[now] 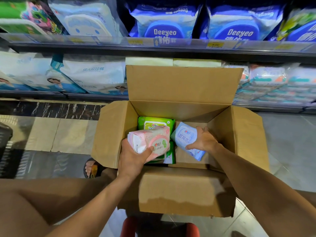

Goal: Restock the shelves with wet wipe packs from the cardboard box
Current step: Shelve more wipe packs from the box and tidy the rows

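Hands are both sitting inside the open cardboard box [179, 86], which is taking up the middle of the view below the shelves [153, 47].

Left forearm is angling up from 7 o'clock. Left hand [131, 158] is clamping a pink pack [150, 141] at the box's 9 o'clock side, with the thumb lying across the printed face and the palm under the near end. Pack is tilting, far end raised, above the green packs [156, 123].

Blue pack [186, 139] is leaning just right of the green ones, about box centre. Right forearm is angling up from 4 o'clock. Right hand [203, 140] is gripping the blue pack's 3 o'clock edge, fingers curling over the far corner and thumb pressing on the near edge.

Hard to read:
- Dark object at the 9 o'clock frame edge is being cut off, so I can't identify it.
- Foot [91, 166] in a sandal is showing toes only; the box flap is hiding the rest.
- Left fingers are sitting behind the pink pack, out of sight.
- Green packs are mostly being covered, so their count is unclear.
- Red object [130, 226] at 6 o'clock is being cropped.
- Shelf stock at 2 to 3 o'clock is blurring and its labels are unreadable.
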